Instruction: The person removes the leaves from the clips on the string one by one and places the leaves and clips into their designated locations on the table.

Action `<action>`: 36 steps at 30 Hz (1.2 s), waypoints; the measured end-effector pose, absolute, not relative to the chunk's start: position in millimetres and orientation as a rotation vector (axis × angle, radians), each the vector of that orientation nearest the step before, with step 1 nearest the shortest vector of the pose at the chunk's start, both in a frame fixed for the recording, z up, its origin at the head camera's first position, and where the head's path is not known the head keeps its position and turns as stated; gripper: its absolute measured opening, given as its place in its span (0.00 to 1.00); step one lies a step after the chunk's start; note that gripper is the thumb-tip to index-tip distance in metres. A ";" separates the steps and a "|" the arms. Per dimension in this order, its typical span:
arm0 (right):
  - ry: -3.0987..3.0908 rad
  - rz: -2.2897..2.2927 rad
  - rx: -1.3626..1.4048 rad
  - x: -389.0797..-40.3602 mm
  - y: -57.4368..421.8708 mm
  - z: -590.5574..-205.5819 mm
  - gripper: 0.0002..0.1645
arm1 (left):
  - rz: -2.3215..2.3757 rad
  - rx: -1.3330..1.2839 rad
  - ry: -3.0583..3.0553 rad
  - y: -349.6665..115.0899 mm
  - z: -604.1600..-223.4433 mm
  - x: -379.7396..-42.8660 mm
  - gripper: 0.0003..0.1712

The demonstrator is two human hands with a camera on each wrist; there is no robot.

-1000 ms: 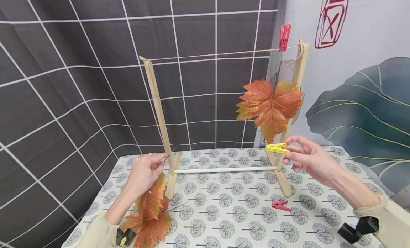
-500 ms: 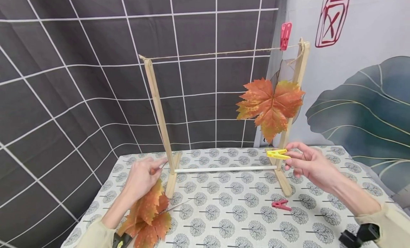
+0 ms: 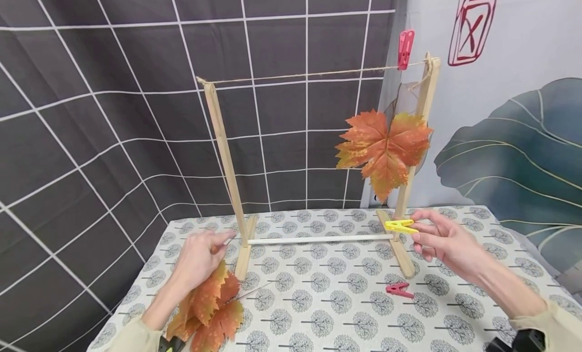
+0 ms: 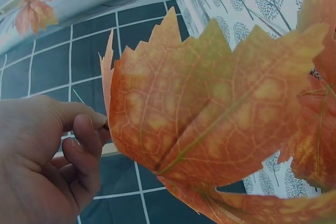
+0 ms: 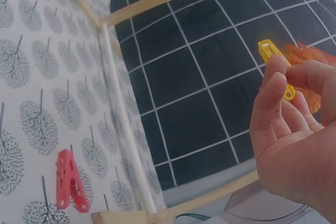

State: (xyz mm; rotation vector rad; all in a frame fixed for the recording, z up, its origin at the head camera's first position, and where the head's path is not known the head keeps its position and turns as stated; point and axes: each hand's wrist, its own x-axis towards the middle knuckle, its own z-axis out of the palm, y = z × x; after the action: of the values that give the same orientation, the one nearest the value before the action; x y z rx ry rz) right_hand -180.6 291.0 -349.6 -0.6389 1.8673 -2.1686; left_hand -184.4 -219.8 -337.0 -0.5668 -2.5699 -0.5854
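My left hand pinches the thin stem of an orange maple leaf, left of the wooden frame's left post. The leaf hangs below the fingers, partly over another maple leaf on the table. Near the right post, my right hand holds a yellow clothespin between thumb and fingers; its jaws point left in the head view. One more maple leaf hangs by its stem from the twine, where a pink clothespin grips it.
A second pink clothespin lies on the tree-print tablecloth, in front of the frame's right foot. A white rod joins the two posts low down. Behind stands a dark gridded curtain.
Both hands have sunk a little, the left with its leaf and the right with the yellow clothespin. The right hand has also drifted slightly right. The hanging leaf stays in place.
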 end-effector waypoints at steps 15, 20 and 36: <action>1.924 -2.153 -0.552 -168.2 299.4 -376.7 0.21 | -0.560 -0.499 -2.620 -220.7 -349.9 -180.4 0.22; 1.916 -2.147 -0.584 -163.7 301.6 -386.3 0.22 | -0.583 -0.484 -2.637 -221.7 -356.9 -178.8 0.21; 1.976 -2.063 -0.406 -150.3 304.9 -416.7 0.23 | -0.579 -0.488 -2.645 -223.1 -375.9 -176.3 0.21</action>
State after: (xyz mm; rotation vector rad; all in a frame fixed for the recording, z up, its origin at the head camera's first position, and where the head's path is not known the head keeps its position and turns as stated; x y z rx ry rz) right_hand -150.3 304.9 -416.7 -0.4061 1.9756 -2.0633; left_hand -176.3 -223.1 -375.9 -0.4877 -2.6449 -0.5792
